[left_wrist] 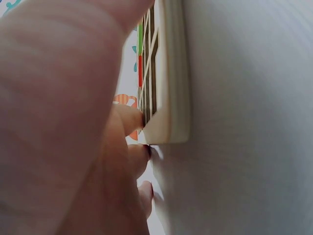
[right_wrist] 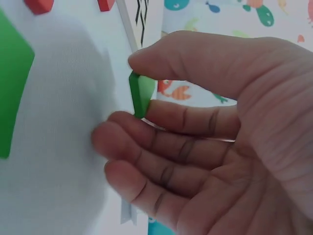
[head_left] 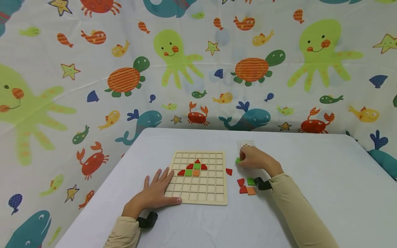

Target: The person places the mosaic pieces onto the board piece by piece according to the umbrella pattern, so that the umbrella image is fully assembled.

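A wooden grid board [head_left: 211, 193] lies on the table, with red, green and orange tiles in its upper cells: a red triangle [head_left: 197, 161], green squares [head_left: 188, 172], an orange square [head_left: 196, 173] and red quarter-circles. My left hand [head_left: 152, 195] rests at the board's left edge, fingers spread over the rim and thumb along the near corner. Right of the board, my right hand [head_left: 257, 158] pinches a green tile [right_wrist: 142, 95] between thumb and index finger; the other fingers curve loosely below. In the left wrist view the board's corner [left_wrist: 171, 127] shows beside the fingers.
Loose tiles lie right of the board: red quarter-circles [head_left: 228, 171], a green square [head_left: 251, 181] under the right wrist and an orange square [head_left: 251, 191]. A small grid card [head_left: 246, 142] sits beyond the right hand. A sea-animal curtain [head_left: 192, 93] hangs behind the white table [head_left: 325, 172].
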Available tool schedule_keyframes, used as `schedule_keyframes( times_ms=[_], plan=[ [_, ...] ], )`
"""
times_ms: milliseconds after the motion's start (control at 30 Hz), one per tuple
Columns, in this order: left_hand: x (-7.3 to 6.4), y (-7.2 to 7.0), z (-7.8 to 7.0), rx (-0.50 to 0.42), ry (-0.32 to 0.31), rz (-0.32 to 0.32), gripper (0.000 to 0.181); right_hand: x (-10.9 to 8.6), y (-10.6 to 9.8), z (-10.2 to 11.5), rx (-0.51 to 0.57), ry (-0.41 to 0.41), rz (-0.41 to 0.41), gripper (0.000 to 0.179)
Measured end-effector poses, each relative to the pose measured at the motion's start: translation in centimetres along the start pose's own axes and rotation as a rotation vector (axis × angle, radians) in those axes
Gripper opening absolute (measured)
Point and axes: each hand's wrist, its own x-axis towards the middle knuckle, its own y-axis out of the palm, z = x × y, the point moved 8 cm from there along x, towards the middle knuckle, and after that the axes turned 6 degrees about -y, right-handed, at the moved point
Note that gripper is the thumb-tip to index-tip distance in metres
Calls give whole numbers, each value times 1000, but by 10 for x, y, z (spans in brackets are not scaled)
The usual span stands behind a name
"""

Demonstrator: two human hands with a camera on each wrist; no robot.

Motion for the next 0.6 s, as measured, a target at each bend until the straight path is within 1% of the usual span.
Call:
schedule_keyframes(
  times_ms=[167, 400, 600],
  plan=[
    [0, 1, 0, -2, 1, -3, 121, 4, 1, 8, 16, -54, -23, 20],
    [0, 0, 0, 2, 7, -3, 122, 4, 0, 28, 9, -126, -64, 16],
    [0, 0, 0, 6, 9, -3, 122, 5, 4, 42, 14, -175, -87, 14]
  ],
)
